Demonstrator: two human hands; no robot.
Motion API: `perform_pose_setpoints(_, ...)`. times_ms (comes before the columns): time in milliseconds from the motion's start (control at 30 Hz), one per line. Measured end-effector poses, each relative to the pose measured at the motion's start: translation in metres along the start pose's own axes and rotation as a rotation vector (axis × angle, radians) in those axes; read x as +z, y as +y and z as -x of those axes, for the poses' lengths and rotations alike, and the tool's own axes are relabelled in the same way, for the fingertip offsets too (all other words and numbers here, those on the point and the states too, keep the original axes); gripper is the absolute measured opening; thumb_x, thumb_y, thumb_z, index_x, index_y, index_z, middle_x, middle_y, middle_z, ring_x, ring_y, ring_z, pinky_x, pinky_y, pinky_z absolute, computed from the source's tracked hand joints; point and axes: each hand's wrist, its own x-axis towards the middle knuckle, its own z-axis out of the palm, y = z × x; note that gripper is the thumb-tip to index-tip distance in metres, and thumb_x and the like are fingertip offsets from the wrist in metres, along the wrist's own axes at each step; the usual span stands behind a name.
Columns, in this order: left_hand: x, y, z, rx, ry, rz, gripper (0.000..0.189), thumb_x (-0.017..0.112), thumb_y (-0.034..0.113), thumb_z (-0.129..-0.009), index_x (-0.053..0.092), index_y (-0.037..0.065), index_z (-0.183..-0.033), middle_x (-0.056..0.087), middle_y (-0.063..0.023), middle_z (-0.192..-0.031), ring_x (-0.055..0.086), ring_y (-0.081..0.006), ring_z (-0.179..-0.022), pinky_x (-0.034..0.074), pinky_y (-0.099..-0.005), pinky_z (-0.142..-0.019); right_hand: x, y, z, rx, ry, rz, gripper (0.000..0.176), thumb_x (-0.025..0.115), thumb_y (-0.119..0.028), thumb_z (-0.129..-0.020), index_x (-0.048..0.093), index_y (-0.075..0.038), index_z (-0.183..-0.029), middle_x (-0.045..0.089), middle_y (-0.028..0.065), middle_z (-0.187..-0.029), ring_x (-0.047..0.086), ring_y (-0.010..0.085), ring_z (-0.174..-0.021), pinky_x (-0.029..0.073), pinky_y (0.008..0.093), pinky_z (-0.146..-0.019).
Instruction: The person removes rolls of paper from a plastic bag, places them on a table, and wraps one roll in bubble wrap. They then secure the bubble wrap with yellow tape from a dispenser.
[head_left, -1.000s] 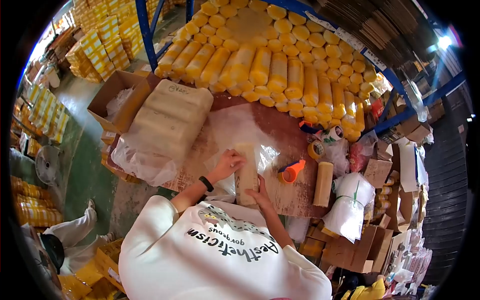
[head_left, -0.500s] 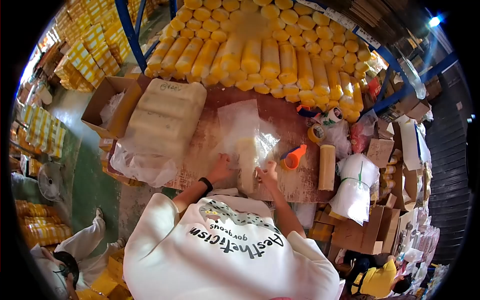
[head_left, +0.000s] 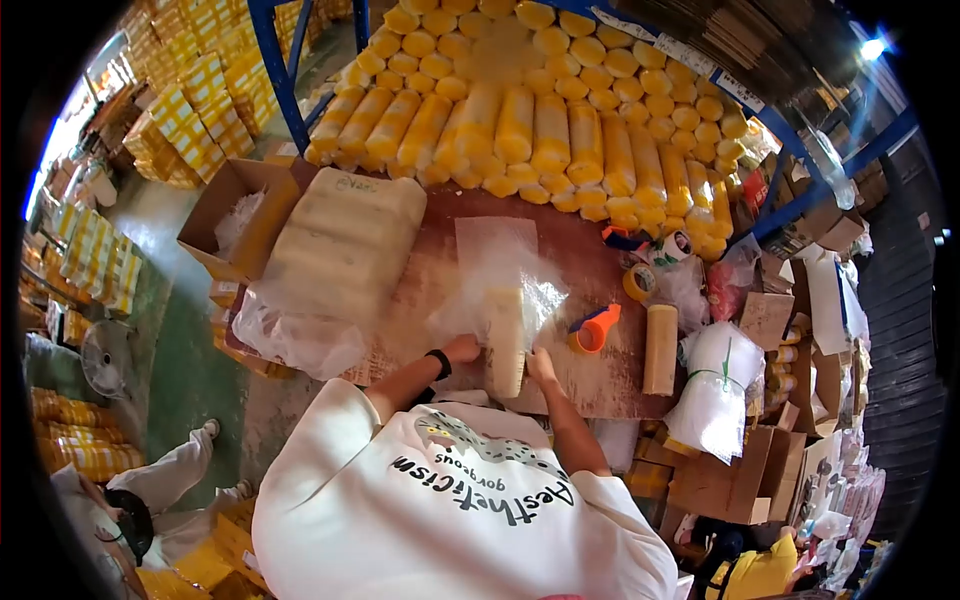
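Observation:
A pale, cylindrical roll (head_left: 505, 345) lies lengthwise toward me on the worktable (head_left: 400, 320). Under and beyond it spreads a sheet of clear plastic wrap (head_left: 495, 240), which looks like bubble wrap. Just left of the roll's near half is my left hand (head_left: 462, 348), its fingers curled in. My right hand (head_left: 541, 365) sits close against the roll's right side with fingers drawn together. What either hand grips is too small to make out. To the right is an orange and blue tape dispenser (head_left: 594, 330), and past it a second pale roll (head_left: 660, 350) stands apart.
A large wrapped bundle (head_left: 345, 240) and an open cardboard box (head_left: 240, 220) are on the left. Yellow-wrapped rolls (head_left: 550, 130) are stacked at the back. Tape rolls (head_left: 637, 282) and a tied white plastic bundle (head_left: 715, 380) lie right. Another person (head_left: 755, 575) is at lower right.
My fingers, spread a moment ago, are now drawn in, and both hands sit lower beside the roll. The whole view has shifted slightly.

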Motion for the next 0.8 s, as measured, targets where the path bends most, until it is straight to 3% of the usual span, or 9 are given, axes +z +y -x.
perform_pose_setpoints(33, -0.010, 0.009, 0.010, 0.059, -0.057, 0.186, 0.032, 0.048, 0.020, -0.089, 0.065, -0.004, -0.100, 0.067, -0.0233, -0.094, 0.066, -0.0299, -0.090, 0.053, -0.0411, -0.079, 0.005, 0.009, 0.003, 0.105, -0.055, -0.133, 0.029, 0.053, -0.023, -0.089, 0.059, 0.003, -0.100, 0.064, 0.0108, -0.076, 0.063, 0.0214, -0.065, 0.051, 0.0375, -0.056)
perform_pose_setpoints(100, -0.045, 0.058, 0.057, -0.143, -0.277, 0.818, 0.033, 0.049, 0.023, -0.090, 0.064, -0.001, -0.108, 0.066, -0.0198, -0.101, 0.066, -0.0281, -0.091, 0.053, -0.0400, -0.082, -0.001, 0.000, 0.019, 0.363, -0.246, -0.526, 0.031, 0.049, -0.027, -0.092, 0.058, -0.002, -0.108, 0.064, 0.0077, -0.084, 0.063, 0.0246, -0.068, 0.052, 0.0386, -0.060)
perform_pose_setpoints(167, -0.065, 0.089, 0.091, -0.165, -0.394, 1.240, 0.035, 0.049, 0.024, -0.091, 0.062, 0.002, -0.114, 0.065, -0.0162, -0.106, 0.065, -0.0268, -0.092, 0.053, -0.0390, -0.085, -0.008, -0.011, 0.033, 0.407, -0.287, -0.723, 0.030, 0.048, -0.026, -0.093, 0.056, -0.004, -0.111, 0.063, 0.0079, -0.088, 0.063, 0.0239, -0.072, 0.053, 0.0373, -0.061)
perform_pose_setpoints(233, -0.070, 0.101, 0.105, 0.004, -0.408, 1.436, 0.036, 0.048, 0.026, -0.092, 0.060, 0.005, -0.118, 0.064, -0.0124, -0.111, 0.064, -0.0261, -0.095, 0.052, -0.0381, -0.087, -0.021, -0.036, 0.047, 0.457, -0.311, -0.835, 0.027, 0.046, -0.025, -0.095, 0.057, -0.007, -0.113, 0.061, 0.0073, -0.094, 0.061, 0.0211, -0.079, 0.051, 0.0329, -0.061)
perform_pose_setpoints(333, -0.050, 0.047, 0.050, -0.139, -0.366, 1.033, 0.034, 0.046, 0.025, -0.092, 0.061, 0.004, -0.113, 0.064, -0.0095, -0.110, 0.064, -0.0218, -0.093, 0.052, -0.0336, -0.085, -0.029, -0.054, 0.054, 0.364, -0.242, -0.932, 0.028, 0.047, -0.026, -0.094, 0.058, -0.007, -0.112, 0.062, 0.0055, -0.095, 0.061, 0.0199, -0.080, 0.051, 0.0324, -0.063)
perform_pose_setpoints(467, -0.067, 0.043, 0.037, 0.029, -0.275, 1.008, 0.025, 0.045, 0.023, -0.091, 0.063, 0.005, -0.091, 0.061, -0.0047, -0.086, 0.059, -0.0141, -0.072, 0.049, -0.0253, -0.065, -0.043, -0.086, 0.053, 0.242, -0.072, -0.971, 0.030, 0.050, -0.029, -0.093, 0.062, -0.007, -0.109, 0.063, 0.0021, -0.089, 0.058, 0.0154, -0.068, 0.046, 0.0269, -0.054)
perform_pose_setpoints(567, -0.101, 0.074, 0.043, -0.027, -0.221, 1.043, 0.024, 0.046, 0.020, -0.090, 0.051, 0.009, -0.069, 0.045, 0.0016, -0.065, 0.040, -0.0081, -0.055, 0.032, -0.0226, -0.049, -0.084, -0.134, 0.066, 0.100, -0.117, -0.969, 0.025, 0.051, -0.028, -0.091, 0.057, -0.005, -0.081, 0.056, 0.0067, -0.068, 0.048, 0.0141, -0.051, 0.038, 0.0248, -0.046)
perform_pose_setpoints(633, -0.119, 0.077, 0.043, 0.058, -0.248, 1.151, 0.024, 0.047, 0.020, -0.092, 0.053, 0.010, -0.071, 0.048, 0.0017, -0.067, 0.040, -0.0079, -0.055, 0.031, -0.0225, -0.049, -0.102, -0.161, 0.072, 0.013, -0.091, -1.022, 0.033, 0.049, -0.027, -0.092, 0.044, -0.010, -0.064, 0.048, 0.0053, -0.053, 0.038, 0.0114, -0.042, 0.025, 0.0237, -0.039)
perform_pose_setpoints(800, -0.172, 0.137, 0.084, 0.183, -0.186, 1.218, 0.022, 0.050, 0.019, -0.093, 0.049, 0.010, -0.073, 0.043, 0.0024, -0.068, 0.038, -0.0076, -0.056, 0.028, -0.0213, -0.049, -0.141, -0.214, 0.086, -0.225, -0.143, -1.171, 0.034, 0.048, -0.022, -0.094, 0.039, -0.011, -0.063, 0.043, 0.0034, -0.052, 0.035, 0.0104, -0.043, 0.024, 0.0245, -0.041)
